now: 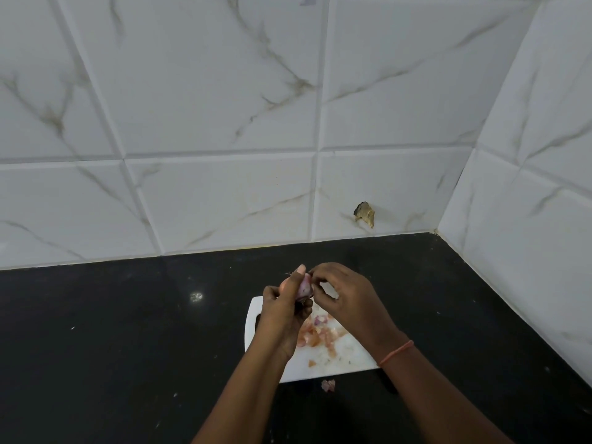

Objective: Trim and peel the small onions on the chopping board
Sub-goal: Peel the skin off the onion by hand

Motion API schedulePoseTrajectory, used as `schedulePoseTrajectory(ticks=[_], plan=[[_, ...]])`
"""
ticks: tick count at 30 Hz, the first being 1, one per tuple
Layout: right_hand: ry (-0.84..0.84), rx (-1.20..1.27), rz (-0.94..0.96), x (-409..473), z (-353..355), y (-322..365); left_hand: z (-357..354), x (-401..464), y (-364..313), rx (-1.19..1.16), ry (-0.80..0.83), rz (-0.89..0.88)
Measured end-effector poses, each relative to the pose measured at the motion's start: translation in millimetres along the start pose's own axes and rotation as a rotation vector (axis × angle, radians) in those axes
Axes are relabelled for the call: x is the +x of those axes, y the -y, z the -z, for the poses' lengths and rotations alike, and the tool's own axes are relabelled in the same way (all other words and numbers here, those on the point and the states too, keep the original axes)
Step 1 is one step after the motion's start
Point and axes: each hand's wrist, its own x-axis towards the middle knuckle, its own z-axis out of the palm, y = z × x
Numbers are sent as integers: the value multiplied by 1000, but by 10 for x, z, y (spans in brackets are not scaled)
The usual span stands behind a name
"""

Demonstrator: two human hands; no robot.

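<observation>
Now, head view: left hand (283, 310) grips a small onion (304, 287) above the board (336, 360), twelve o'clock edge. Right hand (344, 291) fingers (315, 273) pinch its skin. Peeling, I'd say; next, strip it onto the peels (317, 334).

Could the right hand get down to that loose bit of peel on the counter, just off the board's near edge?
Probably yes. The peel scrap lies uncovered on the black counter, but the right hand is busy picking at the onion held by the left hand.
</observation>
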Motion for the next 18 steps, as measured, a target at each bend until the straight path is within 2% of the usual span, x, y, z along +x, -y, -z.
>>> schedulePoseTrajectory(ticks=[6, 11, 18], plan=[[17, 153, -38, 38, 57, -5, 73, 60, -13, -42, 58, 29], [-85, 170, -18, 8, 23, 20, 61, 91, 21, -87, 71, 65], [-149, 163, -154, -33, -19, 31, 2, 31, -34, -215, 51, 279]])
